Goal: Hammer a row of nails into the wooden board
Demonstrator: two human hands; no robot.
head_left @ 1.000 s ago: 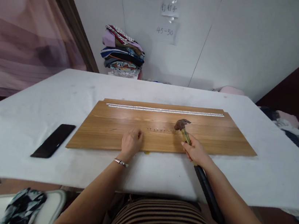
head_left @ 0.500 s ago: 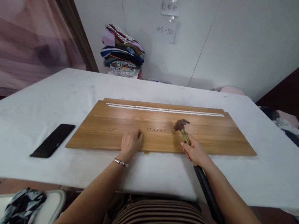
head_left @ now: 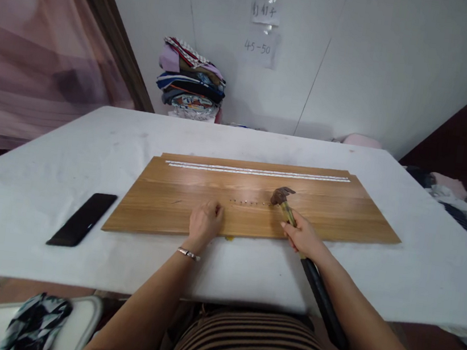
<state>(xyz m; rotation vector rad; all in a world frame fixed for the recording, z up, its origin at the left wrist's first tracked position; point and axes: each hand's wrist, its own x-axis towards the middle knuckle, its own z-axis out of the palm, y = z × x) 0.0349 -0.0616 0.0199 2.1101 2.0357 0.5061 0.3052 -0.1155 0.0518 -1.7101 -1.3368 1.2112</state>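
Observation:
A wide wood-grain board [head_left: 320,203] lies flat before me. Along its middle runs a short row of small nails [head_left: 251,202]. My right hand [head_left: 303,234] is wrapped round the shaft of a claw hammer [head_left: 320,298], which has a rusty head and a black grip. The hammer head is at the right end of the nail row; whether it touches the board I cannot tell. To the left of the row, my left hand [head_left: 205,223] rests on the board with fingers curled closed. Anything inside those fingers is hidden.
Two white printed strips [head_left: 260,171] lie along the board's far edge. A black phone [head_left: 82,219] is on the white-covered table [head_left: 34,183] to the left. Folded clothes [head_left: 192,80] are stacked by the wall. A white stool [head_left: 80,321] carries patterned cloth below left.
The hammer and my right hand have shifted very slightly left. My left hand, the board and the nails look the same.

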